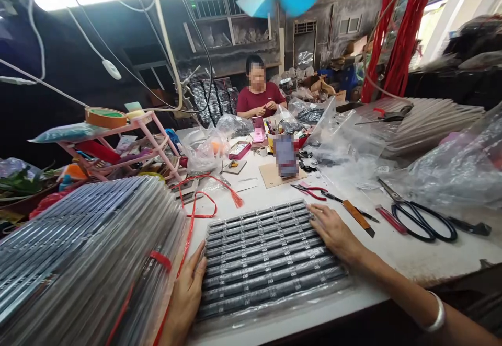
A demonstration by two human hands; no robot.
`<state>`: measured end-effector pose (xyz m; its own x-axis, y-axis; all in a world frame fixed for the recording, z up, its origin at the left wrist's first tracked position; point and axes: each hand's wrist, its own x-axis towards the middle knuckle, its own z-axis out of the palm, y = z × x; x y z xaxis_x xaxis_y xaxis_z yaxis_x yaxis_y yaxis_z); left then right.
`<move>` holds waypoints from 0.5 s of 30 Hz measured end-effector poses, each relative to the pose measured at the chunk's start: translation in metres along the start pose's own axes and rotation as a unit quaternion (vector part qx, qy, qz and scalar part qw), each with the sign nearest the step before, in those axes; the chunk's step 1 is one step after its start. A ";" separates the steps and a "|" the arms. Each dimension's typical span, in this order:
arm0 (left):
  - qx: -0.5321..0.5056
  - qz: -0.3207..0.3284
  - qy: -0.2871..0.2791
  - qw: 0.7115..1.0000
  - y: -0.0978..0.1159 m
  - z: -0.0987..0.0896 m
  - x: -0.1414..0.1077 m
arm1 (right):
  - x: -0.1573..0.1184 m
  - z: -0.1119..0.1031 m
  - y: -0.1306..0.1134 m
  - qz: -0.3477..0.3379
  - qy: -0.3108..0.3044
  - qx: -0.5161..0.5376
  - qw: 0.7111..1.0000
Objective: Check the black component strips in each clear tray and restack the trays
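A clear plastic-covered pack of dark ribbed strips point(270, 262) lies flat on the white table in front of me, its strips set in several parallel rows with small pale marks. My left hand point(187, 288) grips the pack's left edge, thumb and fingers pressed along its side. At the far right corner my right hand point(333, 233) holds the other edge, fingers over the rim. A tall stack of similar clear-wrapped packs point(98, 241) stands just left of my left hand, with red ribbon point(188, 236) running down between.
Right of the pack lie large scissors point(421, 218), a wooden-handled blade point(358, 218) and red-handled pliers point(311, 192). A phone on a stand point(286, 158) is behind the pack. A pink rack point(152, 142) stands at left. A co-worker point(261, 97) sits across the table.
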<state>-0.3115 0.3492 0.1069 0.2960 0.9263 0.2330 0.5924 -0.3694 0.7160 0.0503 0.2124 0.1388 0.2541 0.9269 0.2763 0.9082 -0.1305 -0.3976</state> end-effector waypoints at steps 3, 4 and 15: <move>0.114 0.001 0.001 0.994 0.002 0.005 -0.001 | 0.002 0.005 -0.008 -0.043 -0.065 -0.209 0.975; 0.155 -0.001 -0.003 0.988 0.006 0.006 -0.002 | 0.003 0.005 -0.012 -0.049 -0.084 -0.259 0.961; 0.305 0.004 -0.099 0.947 0.037 -0.001 0.013 | -0.053 -0.002 -0.026 -0.004 -0.041 -0.229 0.973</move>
<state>-0.2862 0.3471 0.1371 0.4013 0.9136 0.0656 0.8942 -0.4063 0.1880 0.0141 0.1659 0.1368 0.2363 0.9508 0.2002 0.9676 -0.2490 0.0408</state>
